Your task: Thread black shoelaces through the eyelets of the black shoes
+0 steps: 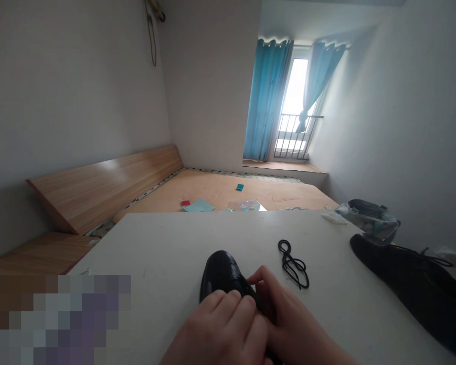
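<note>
A black shoe (221,268) rests on the white table (167,243), its rounded toe pointing away from me. Over the shoe's upper, my left hand (228,324) is closed, knuckles up; its fingertips are hidden. My right hand (285,314) grips the shoe's right side with bent fingers, close against the left hand. Most of the shoe behind the toe is covered by my hands, so I cannot make out its opening or any lace there. Right of my hands lies a loose black shoelace (298,264), looped on itself. The second black shoe (406,284), with a lace in it, is at the right edge.
A grey bag-like container (376,218) stands beyond the second shoe, near a small white packet (334,218). Behind the table is a bed (213,185) with flat coloured pieces on it and a wooden headboard (117,185). The lower left corner is blurred into blocks.
</note>
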The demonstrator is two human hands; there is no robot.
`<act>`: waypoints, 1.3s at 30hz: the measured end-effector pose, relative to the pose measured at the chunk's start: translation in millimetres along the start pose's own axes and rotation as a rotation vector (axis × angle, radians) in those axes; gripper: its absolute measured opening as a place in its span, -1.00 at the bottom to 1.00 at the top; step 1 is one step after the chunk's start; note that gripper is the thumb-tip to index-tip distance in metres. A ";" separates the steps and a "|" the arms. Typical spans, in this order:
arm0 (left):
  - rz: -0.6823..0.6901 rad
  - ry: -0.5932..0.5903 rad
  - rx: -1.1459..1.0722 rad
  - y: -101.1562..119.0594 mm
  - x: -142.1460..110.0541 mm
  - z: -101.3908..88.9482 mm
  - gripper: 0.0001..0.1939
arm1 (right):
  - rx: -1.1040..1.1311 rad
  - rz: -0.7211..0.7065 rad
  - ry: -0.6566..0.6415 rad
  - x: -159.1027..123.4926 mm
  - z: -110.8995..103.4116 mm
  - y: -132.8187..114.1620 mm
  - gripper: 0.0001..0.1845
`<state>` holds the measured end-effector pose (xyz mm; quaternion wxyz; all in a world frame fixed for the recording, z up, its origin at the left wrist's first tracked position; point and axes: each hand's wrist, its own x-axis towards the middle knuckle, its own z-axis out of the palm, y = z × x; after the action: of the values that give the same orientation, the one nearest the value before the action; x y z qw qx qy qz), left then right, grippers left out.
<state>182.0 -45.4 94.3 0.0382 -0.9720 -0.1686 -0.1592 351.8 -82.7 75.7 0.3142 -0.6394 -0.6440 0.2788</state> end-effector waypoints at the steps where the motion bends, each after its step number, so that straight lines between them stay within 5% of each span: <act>1: -0.065 -0.030 -0.018 -3.0 3.3 -2.5 -0.81 | 0.008 0.000 0.004 -0.4 1.1 0.2 -0.67; 7: -0.220 -0.222 -0.145 -13.4 13.5 -10.4 -0.44 | 0.104 -0.021 -0.001 -4.0 1.5 1.1 -0.64; 12: -0.220 -0.271 -0.160 -11.3 19.4 -16.2 -0.66 | 0.187 -0.004 0.001 -2.6 0.1 7.0 -0.61; 19: -0.136 -0.348 -0.155 -10.3 23.8 -9.8 -0.66 | 0.270 -0.032 -0.010 -3.5 5.6 8.0 -0.77; 23: -0.169 -0.319 -0.167 -8.6 23.1 -11.4 -0.71 | 0.245 -0.061 -0.143 -5.8 -13.9 11.8 -0.72; 25: -0.172 -0.303 -0.171 -7.7 22.2 -11.7 -0.68 | 0.179 -0.070 -0.176 0.1 -32.8 24.3 -0.71; 28: -0.183 -0.309 -0.173 -6.9 21.1 -11.2 -0.62 | -0.304 0.010 0.058 16.3 -60.3 53.6 -0.73; 31: -0.197 -0.327 -0.187 -6.7 21.0 -10.9 -0.61 | -0.613 0.134 0.143 31.5 -72.5 82.4 -0.75; 39: -0.174 -0.326 -0.196 -4.3 20.4 -13.9 -0.63 | -0.533 0.153 0.121 56.4 -54.7 98.4 -0.89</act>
<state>194.6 -36.7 114.2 -0.0982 -0.9657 -0.2396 -0.0181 458.1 -26.1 39.0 0.1508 -0.7616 -0.6247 0.0840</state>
